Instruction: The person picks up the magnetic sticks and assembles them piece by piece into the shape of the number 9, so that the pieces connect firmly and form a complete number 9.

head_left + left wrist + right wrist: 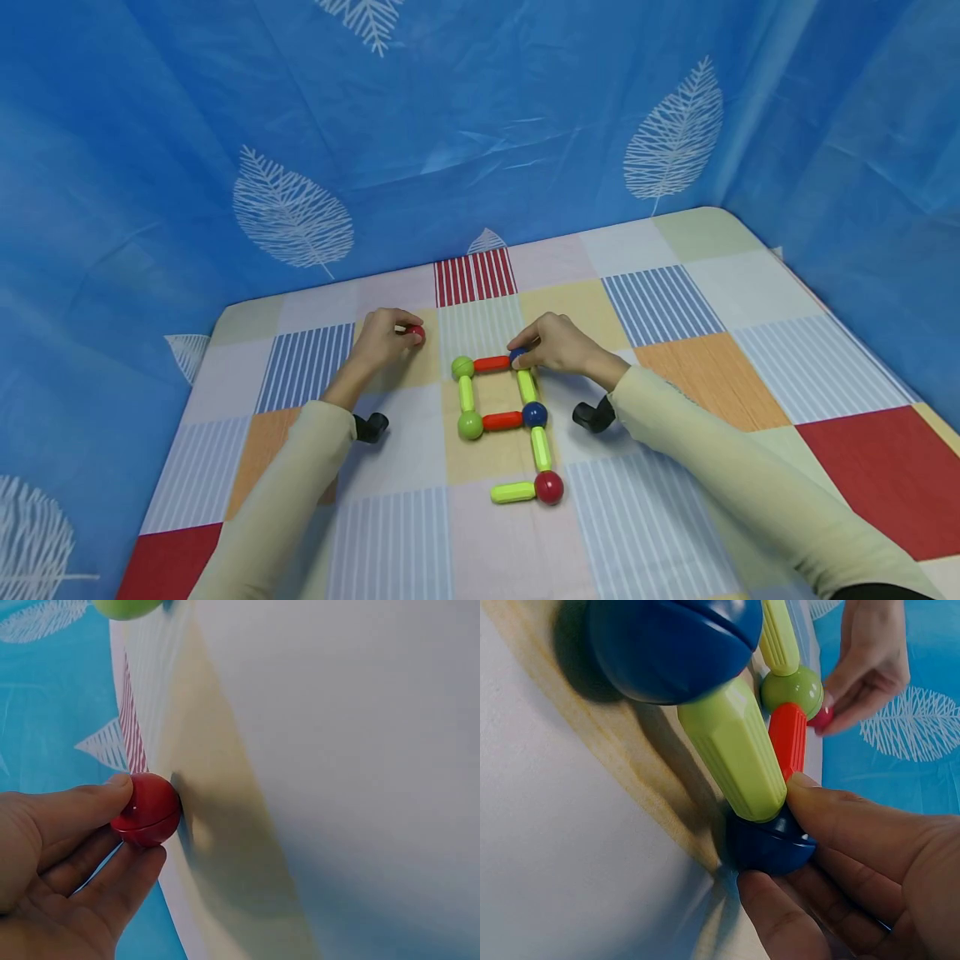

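My left hand (pixel 381 340) pinches a glossy red ball (pixel 154 802) between thumb and fingers, on or just above the cloth. To its right lies a figure of balls and ribbed sticks. My right hand (pixel 561 343) grips the dark blue ball (pixel 769 847) at the figure's far right corner. A red stick (pixel 492 364) links that ball to a green ball (pixel 462 367), and a lime stick (pixel 527 387) runs from it to a second blue ball (pixel 535 414). Nearer me are another green ball (pixel 470 426) and another red stick (pixel 502 421).
From the second blue ball, a lime stick (pixel 541 450) leads to a larger-looking red ball (pixel 549 487). Another lime stick (pixel 513 492) points left from that. A patchwork cloth (pixel 390 542) covers the table; a blue leaf-print curtain (pixel 480 108) hangs behind it.
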A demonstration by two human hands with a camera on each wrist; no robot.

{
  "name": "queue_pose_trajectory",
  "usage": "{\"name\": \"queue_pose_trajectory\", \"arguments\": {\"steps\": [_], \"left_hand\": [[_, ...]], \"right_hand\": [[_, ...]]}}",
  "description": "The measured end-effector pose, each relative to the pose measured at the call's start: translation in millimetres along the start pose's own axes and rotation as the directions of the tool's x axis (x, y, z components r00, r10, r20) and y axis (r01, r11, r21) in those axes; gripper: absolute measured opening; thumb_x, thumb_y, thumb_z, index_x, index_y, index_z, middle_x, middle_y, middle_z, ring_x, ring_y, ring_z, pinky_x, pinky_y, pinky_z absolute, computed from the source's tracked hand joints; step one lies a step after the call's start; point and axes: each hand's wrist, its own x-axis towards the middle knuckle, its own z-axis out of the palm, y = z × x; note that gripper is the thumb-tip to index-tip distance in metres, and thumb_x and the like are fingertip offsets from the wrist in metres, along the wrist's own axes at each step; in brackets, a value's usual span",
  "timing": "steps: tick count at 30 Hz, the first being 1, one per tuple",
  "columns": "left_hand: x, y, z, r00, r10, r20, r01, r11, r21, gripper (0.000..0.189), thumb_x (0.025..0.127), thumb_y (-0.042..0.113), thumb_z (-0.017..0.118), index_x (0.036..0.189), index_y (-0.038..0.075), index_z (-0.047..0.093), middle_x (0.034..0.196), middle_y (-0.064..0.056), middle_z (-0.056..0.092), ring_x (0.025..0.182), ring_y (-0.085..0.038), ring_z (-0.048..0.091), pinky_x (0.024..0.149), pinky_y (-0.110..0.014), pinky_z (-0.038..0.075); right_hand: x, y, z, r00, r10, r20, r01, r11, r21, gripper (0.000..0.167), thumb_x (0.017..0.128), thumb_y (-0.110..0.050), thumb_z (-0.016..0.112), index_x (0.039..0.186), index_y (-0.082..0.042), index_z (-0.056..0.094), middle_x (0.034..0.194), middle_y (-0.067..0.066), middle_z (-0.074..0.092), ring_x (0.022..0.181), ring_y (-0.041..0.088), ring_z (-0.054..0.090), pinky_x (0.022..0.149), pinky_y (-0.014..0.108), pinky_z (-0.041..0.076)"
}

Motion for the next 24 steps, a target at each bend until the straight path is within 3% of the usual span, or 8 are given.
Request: {"name": "queue_pose_trajectory", "arguments": {"steps": [7,13,18,24], "left_hand": [[-29.8,-15.4,-9.8,0.999,-0.002,-0.032,0.0,0.998,-0.067,0.022,0.086,-0.009,0.067,0.108,-0.015,0.068,0.111,-0.028,0.065,0.103,-0.039,0.062,0.088,-0.048,0.053],[-61.5,-24.2,-15.5,0.999,-0.027,-0.041,0.024,0.998,-0.059,0.023,0.086,-0.009,0.069,0.108,-0.012,0.069,0.111,-0.026,0.066,0.104,-0.039,0.063,0.088,-0.048,0.053],[-87.4,-21.7,-15.8,0.997,-0.065,-0.036,0.064,0.997,-0.034,0.024,0.086,-0.006,0.07,0.11,-0.007,0.069,0.111,-0.022,0.067,0.103,-0.037,0.065,0.086,-0.046,0.054],[-117.9,-17.6,-12.3,0.999,-0.009,-0.043,0.007,0.999,-0.053,0.024,0.086,-0.005,0.071,0.11,-0.006,0.069,0.108,-0.017,0.068,0.104,-0.036,0.066,0.086,-0.045,0.054]], "right_hand": [[0.3,-1.3,-0.2,1.0,-0.004,0.003,0.004,1.0,0.003,0.027,0.085,-0.013,0.078,0.11,-0.005,0.075,0.108,0.008,0.073,0.108,0.025,0.064,0.089,0.038,0.051],[0.7,-2.9,0.4,1.0,0.008,0.012,-0.008,1.0,0.001,0.028,0.085,-0.014,0.077,0.111,-0.005,0.075,0.109,0.009,0.073,0.109,0.026,0.064,0.088,0.037,0.052],[0.4,-3.5,-0.5,1.0,0.011,0.013,-0.011,1.0,-0.005,0.028,0.085,-0.014,0.077,0.111,-0.004,0.075,0.109,0.009,0.073,0.108,0.025,0.064,0.089,0.038,0.052],[0.9,-6.4,-2.4,0.999,0.033,0.02,-0.033,0.999,0.002,0.028,0.085,-0.014,0.078,0.112,-0.005,0.075,0.111,0.009,0.072,0.108,0.025,0.062,0.083,0.033,0.051]]}}
